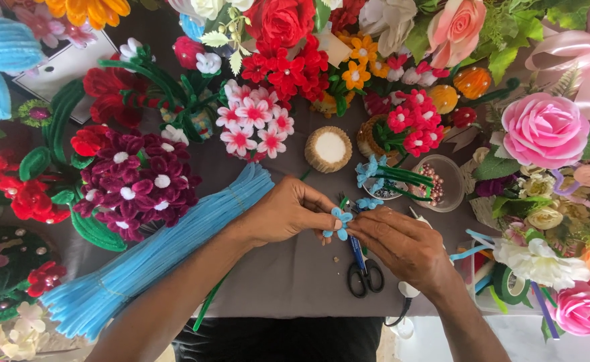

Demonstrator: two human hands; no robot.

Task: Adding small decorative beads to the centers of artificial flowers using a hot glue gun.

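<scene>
Both hands are pinching a tiny blue pipe-cleaner flower (pixel 340 223) mid-table: left hand (pixel 283 213) gripping the petals, right hand (pixel 402 243) closing in on it from the other side. The scissors (pixel 363 268) are lying right underneath, so a slipping wrist could be snagging those blades, or squashing the petals.

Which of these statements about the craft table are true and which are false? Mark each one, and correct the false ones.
1. Both hands hold a small blue flower. True.
2. The scissors are in the right hand. False: they lie on the table under the hands.
3. A bundle of light blue pipe cleaners lies by the left hand. True.
4. The small clear bowl is empty. False: it holds beads.
</scene>
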